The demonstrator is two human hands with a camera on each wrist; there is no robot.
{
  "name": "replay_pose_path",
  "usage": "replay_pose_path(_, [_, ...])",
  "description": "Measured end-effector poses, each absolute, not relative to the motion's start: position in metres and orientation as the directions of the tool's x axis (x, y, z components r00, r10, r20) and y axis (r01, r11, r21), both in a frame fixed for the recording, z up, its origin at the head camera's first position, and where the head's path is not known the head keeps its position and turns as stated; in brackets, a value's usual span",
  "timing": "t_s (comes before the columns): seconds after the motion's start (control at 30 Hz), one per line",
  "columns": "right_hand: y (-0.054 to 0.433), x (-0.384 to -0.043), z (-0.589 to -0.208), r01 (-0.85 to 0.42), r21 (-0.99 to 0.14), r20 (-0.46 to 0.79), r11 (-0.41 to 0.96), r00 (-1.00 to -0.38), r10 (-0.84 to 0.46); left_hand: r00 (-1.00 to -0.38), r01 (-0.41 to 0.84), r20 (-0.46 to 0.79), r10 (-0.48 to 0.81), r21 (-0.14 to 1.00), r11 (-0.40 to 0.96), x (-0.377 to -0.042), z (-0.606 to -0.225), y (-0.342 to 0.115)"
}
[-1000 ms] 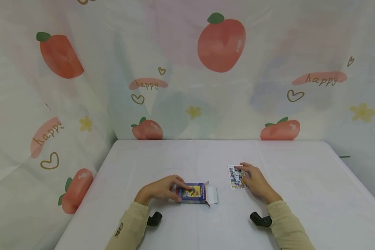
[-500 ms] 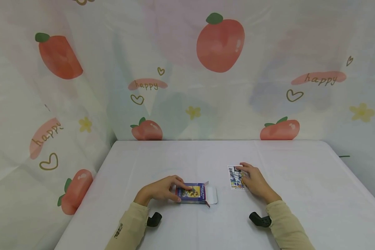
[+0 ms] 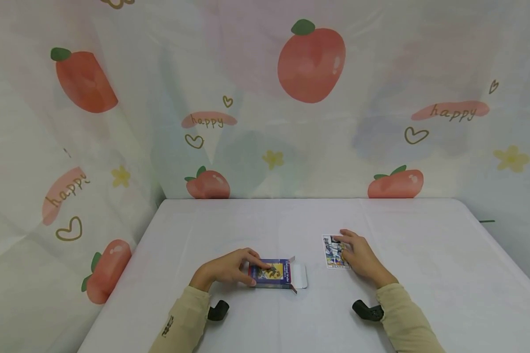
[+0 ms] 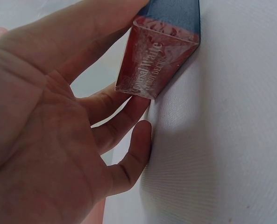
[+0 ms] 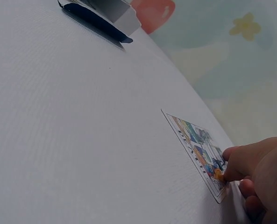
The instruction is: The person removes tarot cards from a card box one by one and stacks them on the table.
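On cloth (image 3: 265, 223) | left fingers (image 3: 258, 261) grip box (image 3: 274, 275), long axis crosswise, flap (image 3: 299, 275) rightward | right fingers (image 3: 349, 239) hold card (image 3: 332, 257), lengthwise near-far

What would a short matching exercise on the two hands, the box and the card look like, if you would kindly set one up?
1. left hand
2. right hand
3. box
4. card

A. white-bordered, with a colourful print
B. touching the card
C. mostly blue, white flap open
D. gripping the box

Pairs: 1-D, 2-B, 3-C, 4-A
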State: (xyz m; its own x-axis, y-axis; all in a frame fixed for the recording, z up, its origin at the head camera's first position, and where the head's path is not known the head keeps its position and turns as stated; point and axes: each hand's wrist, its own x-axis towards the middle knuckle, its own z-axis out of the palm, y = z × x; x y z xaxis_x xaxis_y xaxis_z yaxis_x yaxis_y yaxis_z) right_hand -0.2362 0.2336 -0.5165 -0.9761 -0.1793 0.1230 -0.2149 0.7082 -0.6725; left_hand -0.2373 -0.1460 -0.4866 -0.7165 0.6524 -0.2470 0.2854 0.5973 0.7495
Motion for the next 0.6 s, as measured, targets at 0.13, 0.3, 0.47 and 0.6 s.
replay_pose_path(0.13, [0.234, -0.2358, -0.5174, -0.217, -0.672, 0.126, 0.708, -0.976, -0.18, -0.708, 0.294, -0.234, 0.667, 0.76, 0.579, -0.238, -0.4887, -0.1468])
replay_pose_path(0.3, [0.2347, -0.2356, -0.5174, -0.212, -0.675, 0.12, 0.706, -0.977, -0.179, -0.704, 0.297, -0.23, 0.672, 0.764, 0.572, -0.2379, -0.4891, -0.1473])
replay_pose_path(0.47, [0.2353, -0.2359, -0.5178, -0.21, -0.674, 0.115, 0.708, -0.977, -0.18, -0.703, 0.302, -0.227, 0.674, 0.763, 0.572, -0.2378, -0.4894, -0.1468])
replay_pose_path(0.6, [0.2355, -0.2356, -0.5176, -0.217, -0.673, 0.124, 0.708, -0.976, -0.181, -0.704, 0.298, -0.229, 0.672, 0.764, 0.573, -0.2373, -0.4893, -0.1464])
